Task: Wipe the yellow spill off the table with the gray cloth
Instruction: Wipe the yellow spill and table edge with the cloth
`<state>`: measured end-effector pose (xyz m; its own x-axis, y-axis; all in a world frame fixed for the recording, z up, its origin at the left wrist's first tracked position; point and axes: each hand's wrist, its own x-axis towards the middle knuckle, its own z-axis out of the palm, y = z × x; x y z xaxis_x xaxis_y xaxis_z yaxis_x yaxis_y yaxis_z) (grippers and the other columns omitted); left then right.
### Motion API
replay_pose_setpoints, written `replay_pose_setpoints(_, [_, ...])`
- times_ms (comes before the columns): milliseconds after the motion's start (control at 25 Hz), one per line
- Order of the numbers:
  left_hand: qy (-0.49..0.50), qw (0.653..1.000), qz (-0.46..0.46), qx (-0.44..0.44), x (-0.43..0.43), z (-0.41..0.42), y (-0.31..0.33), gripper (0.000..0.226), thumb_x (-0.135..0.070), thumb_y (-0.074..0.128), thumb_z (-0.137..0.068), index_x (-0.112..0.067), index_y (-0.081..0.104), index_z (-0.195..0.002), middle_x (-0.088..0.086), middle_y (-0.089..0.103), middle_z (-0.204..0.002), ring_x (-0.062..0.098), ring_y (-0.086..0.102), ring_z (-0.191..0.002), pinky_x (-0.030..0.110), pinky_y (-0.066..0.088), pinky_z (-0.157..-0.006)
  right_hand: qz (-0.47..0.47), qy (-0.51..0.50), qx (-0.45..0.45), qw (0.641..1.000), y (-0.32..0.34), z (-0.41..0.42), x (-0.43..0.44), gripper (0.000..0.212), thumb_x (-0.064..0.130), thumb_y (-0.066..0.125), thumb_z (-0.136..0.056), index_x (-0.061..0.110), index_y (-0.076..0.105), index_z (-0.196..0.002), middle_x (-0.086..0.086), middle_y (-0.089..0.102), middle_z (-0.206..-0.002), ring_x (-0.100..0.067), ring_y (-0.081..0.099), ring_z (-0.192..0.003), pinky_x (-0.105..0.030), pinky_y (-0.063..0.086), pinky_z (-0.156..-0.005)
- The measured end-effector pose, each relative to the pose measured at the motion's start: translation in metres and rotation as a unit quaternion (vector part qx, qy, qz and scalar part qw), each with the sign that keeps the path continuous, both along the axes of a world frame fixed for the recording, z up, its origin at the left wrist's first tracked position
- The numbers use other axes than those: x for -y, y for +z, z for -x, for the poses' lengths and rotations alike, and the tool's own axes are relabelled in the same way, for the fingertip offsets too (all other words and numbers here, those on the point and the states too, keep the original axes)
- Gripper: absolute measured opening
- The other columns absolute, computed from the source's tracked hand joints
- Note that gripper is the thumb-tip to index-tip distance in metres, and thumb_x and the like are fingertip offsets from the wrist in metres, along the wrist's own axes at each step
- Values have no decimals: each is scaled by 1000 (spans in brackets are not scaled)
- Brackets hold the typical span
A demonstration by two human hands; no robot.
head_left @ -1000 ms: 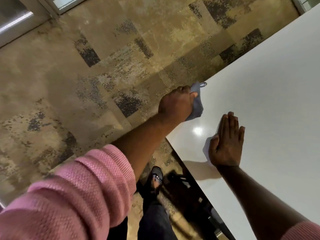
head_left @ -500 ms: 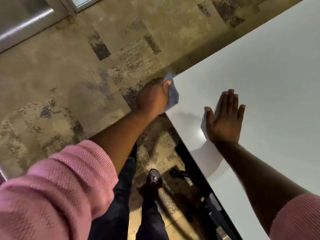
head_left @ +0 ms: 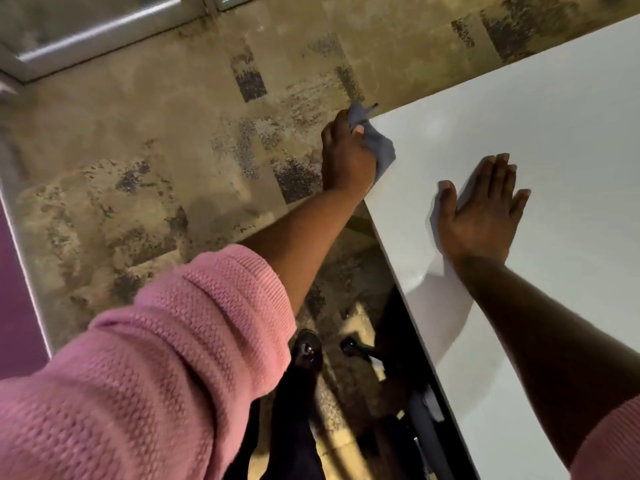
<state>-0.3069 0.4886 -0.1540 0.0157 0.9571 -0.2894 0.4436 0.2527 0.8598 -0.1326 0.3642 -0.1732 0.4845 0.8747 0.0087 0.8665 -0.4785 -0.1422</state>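
- The left hand (head_left: 348, 157) was closed around a crumpled gray cloth (head_left: 379, 147), pressing it at the corner of the smooth white counter (head_left: 571, 116), right on the edge
- Part of the gray cloth stuck out past the fingers, over the corner and slightly beyond the counter's edge
- The right hand (head_left: 479, 213) lay flat on the counter, palm down, fingers straight and close together, gripping nothing, near the same edge and just beside the cloth
- No yellow mark could be made out on the counter's surface around the hands
- Both forearms were bare, with pink knitted sleeves (head_left: 166, 358) pushed up
- Below the counter's edge lay a mottled beige and dark patterned floor (head_left: 156, 161), with a dark shoe (head_left: 308, 348) standing on it
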Motion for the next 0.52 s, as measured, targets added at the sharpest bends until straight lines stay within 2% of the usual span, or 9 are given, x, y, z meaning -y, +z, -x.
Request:
replay_pose_setpoints(80, [19, 998, 10, 55, -4, 0, -3, 49, -4, 39, -107, -5, 38, -156, 19, 39, -158, 33, 45, -143, 45, 39, -119, -3, 1, -1, 1000, 0, 0, -1, 81, 59, 22, -105, 3, 16, -163, -17, 16, -172, -33, 13, -160, -57, 8, -128])
replay_pose_setpoints(200, [36, 997, -2, 62, 18, 9, -19, 53, -12, 37, -110, -14, 26, -162, 12, 30, -168, 29, 36, -151, 38, 36, -121, -8, -1, 4, 1000, -1, 1, -1, 82, 60, 21, -105, 3, 16, -164, -17, 15, -172, -32, 12, -160, -56, 7, -129])
replay_pose_setpoints(280, [44, 994, 7, 105, 27, 12, -32, 53, -18, 36, -112, -24, 23, -163, 5, 30, -168, 26, 41, -147, 31, 43, -107, -5, 2, 2, 1000, 0, 1, 0, 82, 61, 21, -106, 4, 15, -164, -16, 14, -173, -31, 10, -160, -54, 6, -129])
replay_pose_setpoints(360, [66, 982, 27, 177, 11, 13, -36, 52, -19, 36, -112, -25, 24, -163, 6, 34, -167, 26, 44, -145, 26, 39, -99, -5, 2, 4, 1000, 0, 1, -1, 82, 61, 21, -105, 4, 15, -164, -15, 13, -173, -30, 10, -161, -54, 5, -129])
replay_pose_setpoints(440, [90, 969, 30, 226, -2, 13, -39, 51, -21, 37, -113, -19, 26, -162, 10, 32, -167, 28, 38, -149, 26, 37, -107, -11, -2, 13, 1000, -4, 2, 0, 82, 61, 22, -104, 5, 15, -164, -14, 14, -173, -28, 10, -161, -53, 6, -129])
replay_pose_setpoints(520, [106, 970, -1, 221, 12, 5, -40, 52, -19, 39, -112, -14, 26, -162, 12, 30, -168, 29, 34, -152, 25, 32, -114, -17, -3, 15, 1000, -5, 1, -1, 83, 62, 21, -103, 6, 16, -164, -13, 14, -173, -28, 12, -160, -52, 6, -129])
